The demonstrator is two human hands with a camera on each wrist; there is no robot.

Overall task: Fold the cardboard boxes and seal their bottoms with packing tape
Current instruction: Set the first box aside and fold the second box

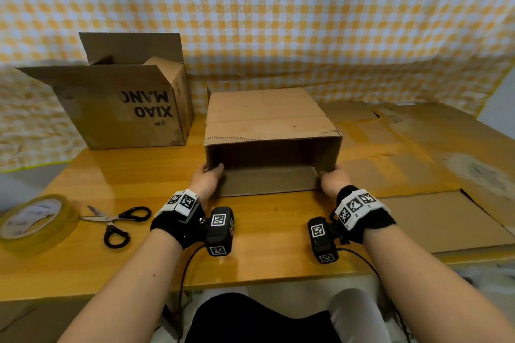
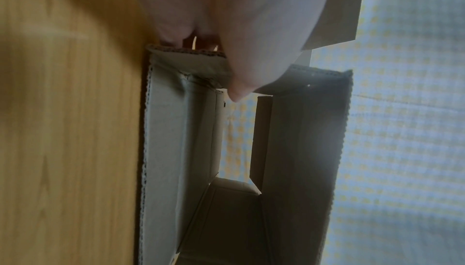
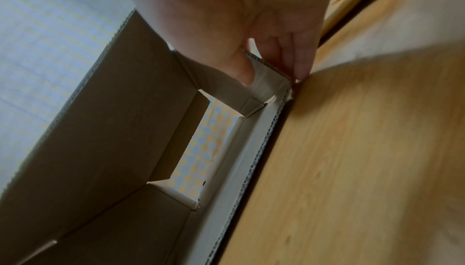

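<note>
Both hands grip the near opening of the cardboard box (image 1: 271, 131), which lies on its side in the middle of the wooden table (image 1: 156, 175) with its open end facing the person. Taking that box as the landmark and going left to right: far to its left, at the table's near-left edge, lies a roll of packing tape (image 1: 34, 220), and just right of the roll a pair of black-handled scissors (image 1: 117, 221). Behind these, to the box's left and close beside it, stands a second printed box (image 1: 119, 103) with its flaps up. The left hand (image 1: 207, 179) pinches the box's left side flap (image 2: 187, 63), thumb inside and fingers behind. Through the box's far end the yellow checked cloth (image 1: 306, 22) shows between partly folded flaps. The right hand (image 1: 333, 179) pinches the right side flap (image 3: 266, 82) the same way, thumb on the inner face, fingers curled outside. To the box's right, flattened cardboard sheets (image 1: 418, 147) cover the table.
</note>
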